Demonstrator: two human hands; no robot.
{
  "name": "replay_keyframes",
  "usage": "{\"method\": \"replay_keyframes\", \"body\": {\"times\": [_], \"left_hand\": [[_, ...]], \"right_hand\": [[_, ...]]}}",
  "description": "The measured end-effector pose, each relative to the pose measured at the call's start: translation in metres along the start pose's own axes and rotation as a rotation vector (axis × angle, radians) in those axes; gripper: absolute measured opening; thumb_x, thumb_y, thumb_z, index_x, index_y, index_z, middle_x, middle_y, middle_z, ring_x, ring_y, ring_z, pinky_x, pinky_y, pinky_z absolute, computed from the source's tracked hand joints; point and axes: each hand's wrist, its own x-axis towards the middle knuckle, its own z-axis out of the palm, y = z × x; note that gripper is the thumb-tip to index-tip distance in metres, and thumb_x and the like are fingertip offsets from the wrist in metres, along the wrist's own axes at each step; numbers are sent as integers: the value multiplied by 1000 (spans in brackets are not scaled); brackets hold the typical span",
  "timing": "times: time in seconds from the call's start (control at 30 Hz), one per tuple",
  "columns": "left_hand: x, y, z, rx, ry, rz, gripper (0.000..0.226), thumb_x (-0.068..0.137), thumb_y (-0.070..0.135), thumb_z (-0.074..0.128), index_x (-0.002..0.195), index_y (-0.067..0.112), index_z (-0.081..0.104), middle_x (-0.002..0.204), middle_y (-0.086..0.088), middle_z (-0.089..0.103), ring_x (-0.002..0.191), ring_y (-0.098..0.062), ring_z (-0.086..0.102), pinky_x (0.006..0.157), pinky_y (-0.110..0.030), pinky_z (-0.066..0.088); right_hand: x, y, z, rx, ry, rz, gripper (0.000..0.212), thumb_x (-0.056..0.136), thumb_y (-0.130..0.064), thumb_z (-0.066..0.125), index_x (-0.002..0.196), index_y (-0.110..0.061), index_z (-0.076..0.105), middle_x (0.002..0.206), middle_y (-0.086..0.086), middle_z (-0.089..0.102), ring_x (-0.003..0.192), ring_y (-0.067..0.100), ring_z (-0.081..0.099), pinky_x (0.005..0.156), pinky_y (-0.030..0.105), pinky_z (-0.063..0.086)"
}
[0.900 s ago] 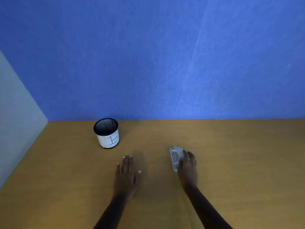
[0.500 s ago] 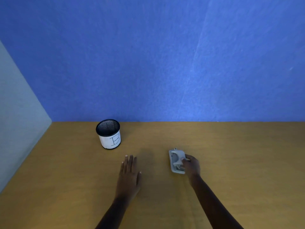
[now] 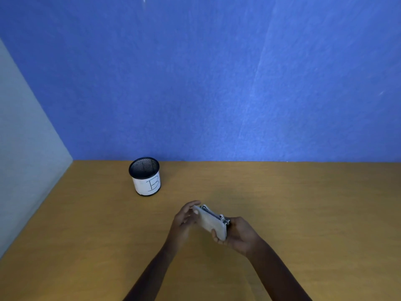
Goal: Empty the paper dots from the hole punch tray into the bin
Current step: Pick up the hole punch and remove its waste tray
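Observation:
A small grey hole punch (image 3: 211, 221) is lifted off the wooden table and turned so its flat underside tray faces me. My right hand (image 3: 239, 235) grips its near right end. My left hand (image 3: 184, 220) touches its far left end with the fingertips, fingers curled around it. The bin (image 3: 145, 176), a black mesh cup with a white label marked "B", stands upright on the table to the far left of my hands. No paper dots are visible.
The wooden table (image 3: 303, 213) meets a blue wall (image 3: 217, 83) at the back and a grey panel (image 3: 23, 159) on the left.
My right hand has picked the hole punch up off the table and flipped it. My left hand has risen from lying flat on the table and come to the punch's left end.

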Motion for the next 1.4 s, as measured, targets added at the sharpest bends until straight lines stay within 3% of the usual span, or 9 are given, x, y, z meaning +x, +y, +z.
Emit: {"method": "replay_keyframes", "body": {"times": [0.07,0.13,0.23,0.47,0.73,0.9,1.03,1.2,1.4], "left_hand": [[0,1,0,-20,18,16,22,82,24,53,100,14,61,92,1,64,79,-1,63,67,-21,50],[0,0,0,-7,36,9,11,92,8,51,93,13,61,86,1,64,67,7,62,57,-13,47],[-1,2,-2,-5,95,-21,19,91,-4,47,89,9,61,73,-1,58,59,0,56,49,-14,42],[-2,7,5,-88,178,-103,16,91,0,48,87,7,61,74,-6,57,73,-21,52,59,-29,40],[-5,22,8,-188,81,-110,30,94,-2,37,112,5,60,88,-7,64,73,-12,57,56,-14,48],[-7,23,10,-361,60,-100,32,95,-1,34,106,13,61,99,-2,67,85,-8,64,68,-13,53],[-7,21,15,-518,103,-125,31,97,8,33,98,13,63,95,-1,68,85,-9,65,67,-14,55],[-4,27,18,-695,46,-229,42,100,28,25,99,6,60,99,-10,63,91,-17,59,76,-22,52],[-2,34,21,-779,75,-374,45,100,32,25,100,-1,56,84,-14,64,75,-23,62,65,-31,56]], "right_hand": [[-2,1,1,64,-25,31,29,95,-6,30,85,5,54,85,18,55,67,27,48,44,27,56],[-4,1,1,117,-45,40,32,98,-14,31,86,4,54,88,19,55,70,26,46,44,27,54],[-7,0,3,150,-61,34,40,99,-30,31,90,1,54,94,19,55,75,28,48,45,27,54],[-14,1,1,36,-77,10,48,96,-41,33,99,2,55,96,22,58,81,31,54,51,33,58],[-14,5,-13,121,-105,-56,39,96,-26,34,101,5,58,78,25,73,60,33,72,53,35,61],[-15,2,-13,148,-90,-116,37,96,-23,34,109,5,55,106,25,60,90,35,60,57,35,62],[-22,-1,-2,149,-88,-198,32,97,-18,35,101,6,55,101,24,60,87,35,60,56,36,61],[-27,-1,9,-105,-143,-384,18,96,-15,39,92,-12,57,98,9,60,83,21,59,63,25,59],[-31,5,15,-907,-72,-754,19,90,-4,55,93,-20,63,87,4,63,81,20,54,71,28,42]]}}
